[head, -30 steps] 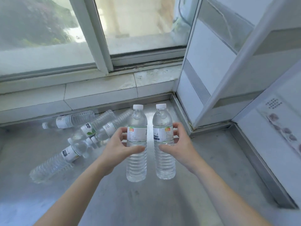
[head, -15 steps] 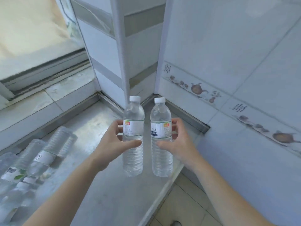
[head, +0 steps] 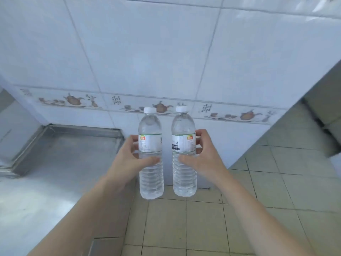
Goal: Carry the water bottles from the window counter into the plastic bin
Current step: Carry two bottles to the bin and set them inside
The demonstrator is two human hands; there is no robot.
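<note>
I hold two clear water bottles upright, side by side, in front of me. My left hand is wrapped around the middle of the left bottle, which has a white cap and a white label. My right hand grips the right bottle the same way. The two bottles do not touch. Both hang over the edge where the steel counter ends and the tiled floor begins. No plastic bin is in view, and the other bottles on the counter are out of frame.
A white tiled wall with a teapot-patterned border strip stands straight ahead. The steel counter with its raised rim fills the left side. Beige floor tiles spread to the right, with a dark opening at the far right.
My view has swung to the right, away from the window and the lying bottles. Both held bottles have moved with me from above the counter to its right edge over the floor.
</note>
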